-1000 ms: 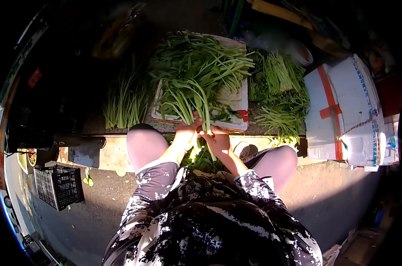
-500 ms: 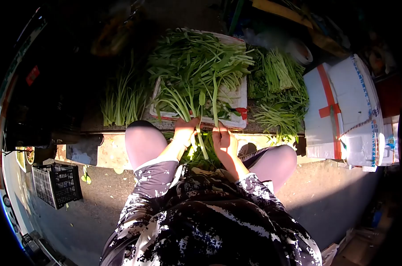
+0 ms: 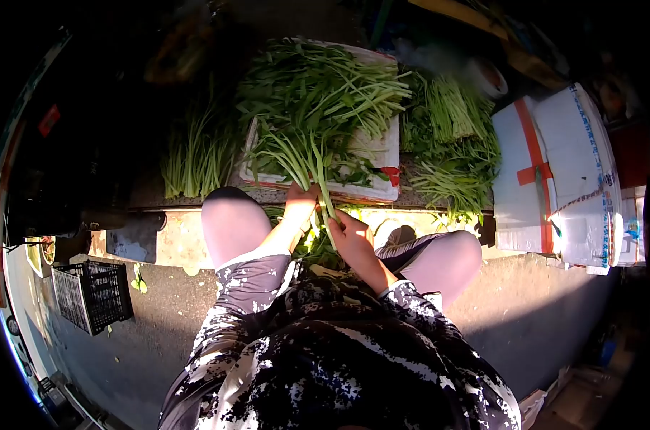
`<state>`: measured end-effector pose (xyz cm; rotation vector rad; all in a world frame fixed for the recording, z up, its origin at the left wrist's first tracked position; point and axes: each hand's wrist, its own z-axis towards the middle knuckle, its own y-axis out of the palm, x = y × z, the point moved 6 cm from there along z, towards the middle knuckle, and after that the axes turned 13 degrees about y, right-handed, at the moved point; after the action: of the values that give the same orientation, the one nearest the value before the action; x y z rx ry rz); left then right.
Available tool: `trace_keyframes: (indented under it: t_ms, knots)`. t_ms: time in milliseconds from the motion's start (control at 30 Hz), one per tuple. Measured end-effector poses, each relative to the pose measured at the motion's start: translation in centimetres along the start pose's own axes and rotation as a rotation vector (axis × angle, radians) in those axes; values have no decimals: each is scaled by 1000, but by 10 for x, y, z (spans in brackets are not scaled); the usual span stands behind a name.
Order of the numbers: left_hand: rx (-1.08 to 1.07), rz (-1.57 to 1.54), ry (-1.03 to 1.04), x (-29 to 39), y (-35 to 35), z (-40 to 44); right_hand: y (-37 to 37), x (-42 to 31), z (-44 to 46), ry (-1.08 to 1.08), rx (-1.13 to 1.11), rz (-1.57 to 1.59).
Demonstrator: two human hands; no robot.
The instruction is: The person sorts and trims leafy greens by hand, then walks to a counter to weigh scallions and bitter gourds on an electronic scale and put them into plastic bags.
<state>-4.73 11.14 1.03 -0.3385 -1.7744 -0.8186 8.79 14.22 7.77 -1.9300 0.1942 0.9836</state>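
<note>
My left hand (image 3: 301, 206) is closed round a small bunch of water spinach (image 3: 290, 159), its pale stems fanning up and away from me. Beside it, my right hand (image 3: 350, 235) pinches a thick green stem (image 3: 323, 192) low down, close against the bunch. The exact finger contact is partly hidden. Just beyond my hands lies a white foam tray (image 3: 390, 154), with a big heap of loose water spinach (image 3: 325, 86) on it. Leafy pieces (image 3: 318, 247) show below my hands, between my knees.
Bundled greens (image 3: 454, 118) are stacked right of the tray, and another bundle (image 3: 192, 168) stands at the left in shade. White foam boxes (image 3: 579, 179) with red tape are at the far right. A black plastic crate (image 3: 92, 297) sits on the ground at left.
My right hand has moved left and slightly down, bringing its stem from apart to beside the bunch in my left hand. The left hand has barely moved.
</note>
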Motion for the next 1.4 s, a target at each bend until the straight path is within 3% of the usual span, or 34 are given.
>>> trace_keyframes:
  t_ms: [67,200,267,300,333,400,467,533,600,700,733,800,833,867,900,967,1000,1067,1133,1267,1333,1367,1400]
  knots:
    - [122,-200,-122,-2,0,-3,2,0,0,-20,-7,44]
    - [108,-221,-212,3,1,-6,0,-4,-1,-10,-79,115]
    - [39,31,-92,13,4,-7,4,4,6,35,-117,76]
    - [-48,134,-133,8,0,-4,8,11,13,78,-156,35]
    - [-50,38,-121,3,-1,-4,12,17,25,76,-148,36]
    - [-38,20,-101,3,1,-5,9,18,51,46,-79,448]
    - [-68,-59,-143,-5,2,-5,10,6,59,318,-283,690]
    - [-109,-37,-128,-1,8,-7,32,17,81,319,-437,834]
    - [-97,-96,-18,-3,11,-3,37,22,89,500,-308,874]
    - [-86,-29,0,-1,6,-1,44,24,87,374,-278,1050]
    - [-41,-60,28,3,7,-5,51,34,91,390,-294,947]
    - [51,19,25,-15,-11,0,40,39,86,274,-150,373]
    - [70,67,102,-18,-18,4,40,45,78,277,-147,379]
    - [87,113,179,-17,-24,8,39,43,67,97,-122,379]
    - [98,67,129,-13,-23,8,35,41,55,-84,-95,376]
    - [164,49,119,1,-25,8,29,52,34,-175,-146,74]
    - [173,15,146,5,-28,11,29,59,22,-18,-161,170]
    - [177,-26,208,3,-36,19,19,76,-5,-14,-135,167]
    - [239,-142,179,19,-33,14,41,111,-26,3,-520,-360]
    - [239,-150,170,25,-23,7,27,116,-20,192,-414,-174]
    - [209,-119,165,28,-19,4,18,97,-7,31,-169,475]
    - [180,-85,144,27,-17,3,-3,60,-9,165,-162,492]
    - [152,-54,124,27,-15,3,-6,47,-6,160,-163,493]
